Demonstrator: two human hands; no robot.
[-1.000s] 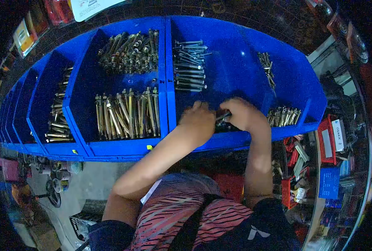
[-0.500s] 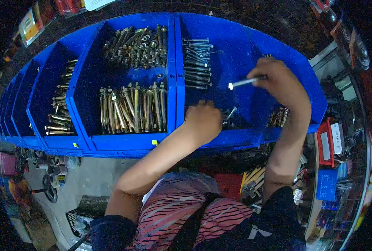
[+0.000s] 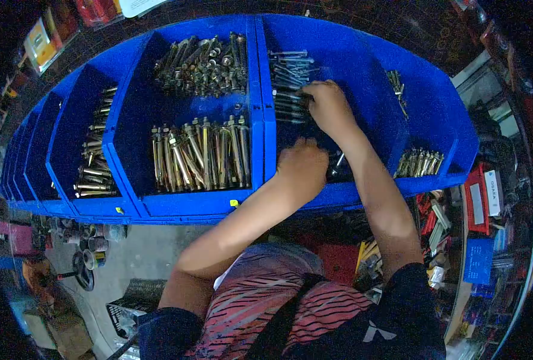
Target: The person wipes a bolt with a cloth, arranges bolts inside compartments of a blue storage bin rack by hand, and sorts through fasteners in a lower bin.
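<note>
My right hand (image 3: 331, 108) is closed, fingertips pinched at the right end of a row of bolts in a blue bin. A bolt (image 3: 287, 95) with a bright head at its left end runs from these fingers along the top of the dark row (image 3: 290, 111). Shiny silver bolts (image 3: 291, 67) lie just behind. My left hand (image 3: 303, 167) is curled into a fist at the front of the same bin; what it holds, if anything, is hidden. Beside it, a few loose bolts (image 3: 338, 163) show partly.
Blue bin walls (image 3: 260, 120) divide the compartments. The bin to the left holds long brassy anchor bolts (image 3: 200, 153) in front and a heap of shorter ones (image 3: 203, 66) behind. Small brassy anchors (image 3: 419, 162) lie in the right bin. A red box (image 3: 477, 201) stands at far right.
My right hand has moved left with the bolt, from over the right side to the bolt row. My left hand stays in a fist at the front. The view has shifted slightly.
</note>
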